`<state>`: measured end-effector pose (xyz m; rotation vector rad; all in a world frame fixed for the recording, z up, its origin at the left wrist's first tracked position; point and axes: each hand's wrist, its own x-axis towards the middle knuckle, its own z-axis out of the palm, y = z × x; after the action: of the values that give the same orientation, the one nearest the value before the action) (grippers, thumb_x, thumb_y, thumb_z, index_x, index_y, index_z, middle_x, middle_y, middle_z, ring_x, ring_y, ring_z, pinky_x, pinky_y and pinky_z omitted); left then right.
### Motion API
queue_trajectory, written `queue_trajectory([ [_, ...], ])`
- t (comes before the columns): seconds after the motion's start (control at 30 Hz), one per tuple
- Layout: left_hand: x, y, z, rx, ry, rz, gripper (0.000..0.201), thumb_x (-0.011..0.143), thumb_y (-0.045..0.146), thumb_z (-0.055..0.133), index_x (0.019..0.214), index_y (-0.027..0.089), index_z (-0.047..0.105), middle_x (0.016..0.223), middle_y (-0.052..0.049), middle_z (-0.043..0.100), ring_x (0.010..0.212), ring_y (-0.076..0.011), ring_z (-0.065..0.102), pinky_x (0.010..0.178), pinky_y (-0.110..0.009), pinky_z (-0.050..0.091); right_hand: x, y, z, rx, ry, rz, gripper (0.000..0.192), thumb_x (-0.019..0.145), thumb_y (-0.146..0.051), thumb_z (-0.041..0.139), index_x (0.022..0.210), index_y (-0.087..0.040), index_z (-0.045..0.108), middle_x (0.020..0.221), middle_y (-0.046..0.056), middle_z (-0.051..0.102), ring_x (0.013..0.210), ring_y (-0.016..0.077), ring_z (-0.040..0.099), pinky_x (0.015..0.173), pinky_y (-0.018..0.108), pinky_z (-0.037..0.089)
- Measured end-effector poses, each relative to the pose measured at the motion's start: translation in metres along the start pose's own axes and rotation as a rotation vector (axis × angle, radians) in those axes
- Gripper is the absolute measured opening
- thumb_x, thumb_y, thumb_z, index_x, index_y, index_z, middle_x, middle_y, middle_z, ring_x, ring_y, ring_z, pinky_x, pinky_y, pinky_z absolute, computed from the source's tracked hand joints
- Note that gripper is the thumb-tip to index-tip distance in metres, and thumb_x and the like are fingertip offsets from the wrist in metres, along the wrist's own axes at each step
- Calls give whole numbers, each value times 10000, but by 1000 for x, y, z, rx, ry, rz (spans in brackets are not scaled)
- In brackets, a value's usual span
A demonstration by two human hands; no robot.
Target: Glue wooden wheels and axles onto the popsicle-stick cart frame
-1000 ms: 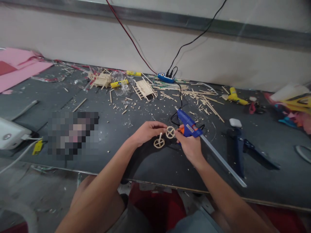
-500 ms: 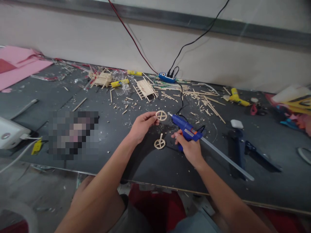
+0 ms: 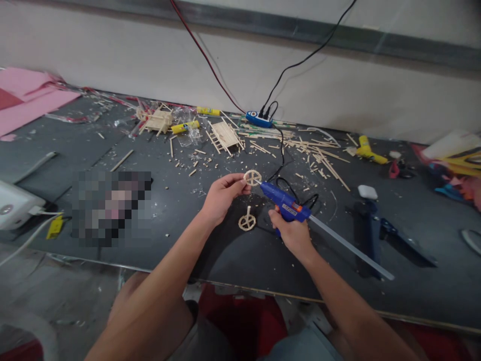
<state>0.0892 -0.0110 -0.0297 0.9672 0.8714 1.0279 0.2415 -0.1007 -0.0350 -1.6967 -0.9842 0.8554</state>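
Between thumb and fingers, my left hand (image 3: 226, 196) pinches a small wooden wheel (image 3: 252, 178) with crossed spokes, raised above the table. My right hand (image 3: 291, 228) is wrapped round the handle of a blue hot glue gun (image 3: 283, 200). Its nozzle meets the right side of the wheel, at or very near the spokes; exact contact is too small to tell. From the gun's back a long translucent glue stick sticks out. Below my hands a second wooden wheel (image 3: 247, 222) lies on the dark table, with a short stick standing up from it.
Behind my hands lie scattered wooden sticks (image 3: 315, 150), a small stick-built frame (image 3: 224, 135) and yellow glue tubes (image 3: 185, 127). The gun's black cord runs to a blue power strip (image 3: 258, 119) by the wall. A dark folded tool (image 3: 406, 243) lies at right, a blurred-out object (image 3: 112, 208) at left.
The glue gun has moved left and slightly down at its nozzle, closing the gap to the held wheel. The wheel has shifted slightly right and tilted. The second wheel stays put.
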Motion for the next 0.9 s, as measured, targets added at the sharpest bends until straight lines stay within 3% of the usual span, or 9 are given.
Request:
queue_trajectory([
  [0.9,-1,4,1,-33,0,-12,162,706,214,657,851,144,656,746,-22,650,689,-103,602,773,-281,483,-1,-1,-1,-9,8,-1,257,595,-431,651,585,-186,574,469,-27,536,468,140,505,530,272,447],
])
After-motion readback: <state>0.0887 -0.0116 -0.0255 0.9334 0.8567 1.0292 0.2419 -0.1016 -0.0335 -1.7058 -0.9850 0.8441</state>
